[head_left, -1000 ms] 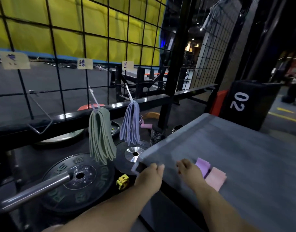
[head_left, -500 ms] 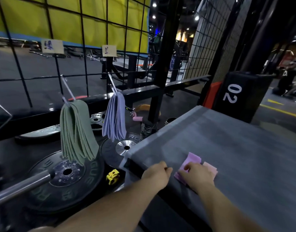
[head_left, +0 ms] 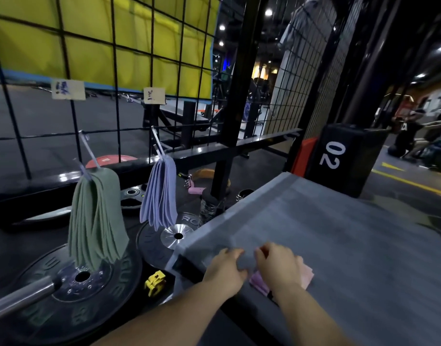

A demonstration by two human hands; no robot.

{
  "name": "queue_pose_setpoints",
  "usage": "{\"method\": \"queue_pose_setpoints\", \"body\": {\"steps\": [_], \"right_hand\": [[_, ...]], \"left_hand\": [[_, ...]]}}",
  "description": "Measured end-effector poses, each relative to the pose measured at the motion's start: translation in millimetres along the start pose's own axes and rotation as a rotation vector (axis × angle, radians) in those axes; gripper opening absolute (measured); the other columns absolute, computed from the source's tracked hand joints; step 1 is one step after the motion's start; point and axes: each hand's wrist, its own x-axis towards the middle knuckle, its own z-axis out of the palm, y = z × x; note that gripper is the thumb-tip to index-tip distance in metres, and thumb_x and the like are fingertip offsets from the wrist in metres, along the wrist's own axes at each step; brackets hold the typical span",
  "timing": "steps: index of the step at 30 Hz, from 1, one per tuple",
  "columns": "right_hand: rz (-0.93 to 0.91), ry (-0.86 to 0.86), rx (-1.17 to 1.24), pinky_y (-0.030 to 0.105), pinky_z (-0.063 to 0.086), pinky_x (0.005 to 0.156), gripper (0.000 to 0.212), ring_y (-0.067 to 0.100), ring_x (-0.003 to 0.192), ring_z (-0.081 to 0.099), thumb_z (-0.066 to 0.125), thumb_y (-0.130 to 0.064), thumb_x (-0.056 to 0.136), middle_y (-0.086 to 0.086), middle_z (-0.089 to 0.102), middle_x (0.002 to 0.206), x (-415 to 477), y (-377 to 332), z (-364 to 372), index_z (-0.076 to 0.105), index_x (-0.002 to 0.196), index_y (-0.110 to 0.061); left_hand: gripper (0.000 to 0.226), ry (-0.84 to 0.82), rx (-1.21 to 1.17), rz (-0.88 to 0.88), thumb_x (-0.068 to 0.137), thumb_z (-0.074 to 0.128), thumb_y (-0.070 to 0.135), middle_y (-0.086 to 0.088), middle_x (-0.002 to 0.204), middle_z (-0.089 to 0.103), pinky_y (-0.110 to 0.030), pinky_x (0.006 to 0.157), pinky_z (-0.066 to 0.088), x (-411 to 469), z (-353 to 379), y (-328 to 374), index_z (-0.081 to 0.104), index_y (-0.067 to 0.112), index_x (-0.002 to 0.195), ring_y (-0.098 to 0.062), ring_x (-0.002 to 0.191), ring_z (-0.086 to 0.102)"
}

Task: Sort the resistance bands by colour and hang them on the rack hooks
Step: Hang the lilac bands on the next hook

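Observation:
A bunch of green bands [head_left: 97, 218] hangs from a hook [head_left: 88, 151] on the black wire rack [head_left: 117, 71], under a paper label [head_left: 68, 89]. To its right a bunch of blue-lilac bands [head_left: 160, 196] hangs from a second hook [head_left: 156, 142] under another label [head_left: 154, 95]. Pink bands [head_left: 307, 275] lie near the front left corner of the grey platform [head_left: 339, 245]. My right hand [head_left: 279, 263] rests on top of them and hides most of them. My left hand [head_left: 225, 267] is curled at the platform's corner, almost touching the right one.
Black weight plates [head_left: 97, 293] and a barbell sleeve [head_left: 19, 298] lie below the hanging bands. A yellow clip [head_left: 154, 283] sits by the platform corner. A black box marked 02 [head_left: 344, 156] stands behind the platform. A person is in the far right background.
My right hand slid left and down over the pink bands, now covering most of them. My left hand came right to meet it. The view turned to the right.

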Motion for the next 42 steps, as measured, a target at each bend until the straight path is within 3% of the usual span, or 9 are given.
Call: {"method": "queue_pose_setpoints", "body": {"steps": [4, 13, 16, 19, 22, 26, 30, 37, 42], "right_hand": [[-0.017, 0.036, 0.159, 0.036, 0.037, 0.086, 0.028, 0.024, 0.095, 0.058, 0.042, -0.038, 0.091, -0.004, 0.066, 0.088, 0.5, -17.4, -5.5, 0.055, 0.073, -0.02], [-0.028, 0.059, 0.613, 0.033, 0.05, 0.073, 0.018, 0.018, 0.078, 0.059, 0.053, -0.033, 0.087, -0.005, 0.064, 0.076, -26.2, -58.4, -34.0, 0.054, 0.073, -0.021], [-0.025, 0.044, 0.688, 0.032, 0.044, 0.064, 0.019, 0.016, 0.069, 0.053, 0.053, -0.029, 0.086, -0.005, 0.057, 0.068, -35.6, -67.9, -44.2, 0.051, 0.07, -0.019], [-0.04, 0.028, 0.766, 0.023, 0.034, 0.054, 0.023, 0.012, 0.062, 0.044, 0.053, -0.021, 0.086, -0.005, 0.048, 0.062, -43.6, -75.7, -53.4, 0.043, 0.066, -0.019], [-0.068, 0.017, 0.824, 0.019, 0.028, 0.049, 0.027, 0.008, 0.056, 0.037, 0.053, -0.017, 0.088, -0.006, 0.043, 0.061, -49.6, -83.8, -61.2, 0.038, 0.065, -0.018], [-0.084, -0.011, 0.879, 0.025, 0.032, 0.055, 0.021, 0.01, 0.06, 0.04, 0.052, -0.019, 0.089, -0.003, 0.047, 0.065, -54.4, -99.4, -67.4, 0.044, 0.07, -0.015], [-0.103, -0.061, 0.951, 0.029, 0.034, 0.058, 0.019, 0.013, 0.064, 0.043, 0.052, -0.02, 0.09, -0.002, 0.049, 0.066, -60.6, -112.4, -69.9, 0.048, 0.072, -0.015], [-0.182, -0.219, 1.131, 0.028, 0.038, 0.061, 0.017, 0.013, 0.068, 0.048, 0.058, -0.031, 0.09, 0.0, 0.056, 0.077, -75.3, -130.6, -76.8, 0.053, 0.078, -0.021], [-0.288, -0.44, 1.309, 0.04, 0.051, 0.082, 0.054, 0.023, 0.081, 0.061, 0.064, -0.059, 0.08, 0.01, 0.063, 0.09, -90.4, -136.0, -80.3, 0.056, 0.099, -0.009]], "left_hand": [[0.071, 0.048, -0.077, 0.06, 0.08, 0.067, 0.035, 0.004, 0.143, 0.042, -0.023, 0.106, 0.033, -3.7, -16.5, 6.5, 0.037, 0.03, 0.144, -0.015, 0.133, 0.041], [0.046, 0.143, -0.29, 0.083, 0.078, 0.072, 0.018, 0.015, 0.099, 0.061, -0.011, 0.078, 0.047, -32.2, -51.3, 5.2, 0.053, 0.027, 0.119, -0.007, 0.097, 0.061], [0.05, 0.19, -0.347, 0.071, 0.068, 0.071, 0.035, 0.018, 0.103, 0.063, -0.024, 0.083, 0.05, -47.7, -65.0, 2.8, 0.052, 0.038, 0.115, -0.007, 0.098, 0.061], [0.04, 0.228, -0.346, 0.095, 0.079, 0.072, 0.03, 0.025, 0.098, 0.058, -0.006, 0.071, 0.041, -61.0, -77.7, -0.2, 0.048, 0.04, 0.109, 0.0, 0.095, 0.057], [0.035, 0.257, -0.336, 0.09, 0.08, 0.069, 0.031, 0.023, 0.1, 0.06, -0.015, 0.079, 0.046, -74.1, -90.8, -0.8, 0.048, 0.04, 0.106, 0.0, 0.095, 0.059], [0.033, 0.313, -0.351, 0.058, 0.077, 0.07, 0.032, 0.019, 0.099, 0.06, -0.027, 0.085, 0.05, -92.2, -109.5, -3.7, 0.049, 0.037, 0.102, 0.003, 0.091, 0.058], [0.026, 0.354, -0.354, 0.055, 0.083, 0.068, 0.031, 0.011, 0.091, 0.058, -0.016, 0.063, 0.039, -109.1, -131.4, -6.0, 0.049, 0.026, 0.099, -0.001, 0.078, 0.053], [0.028, 0.476, -0.465, 0.017, 0.084, 0.067, 0.035, 0.005, 0.072, 0.047, -0.019, 0.055, 0.033, -133.7, -154.5, -6.9, 0.046, 0.018, 0.082, -0.008, 0.061, 0.042], [0.023, 0.504, -0.674, 0.03, 0.089, 0.064, 0.032, 0.0, 0.073, 0.053, -0.018, 0.058, 0.045, -152.3, -167.8, -4.6, 0.051, 0.014, 0.08, -0.006, 0.06, 0.055]]}}
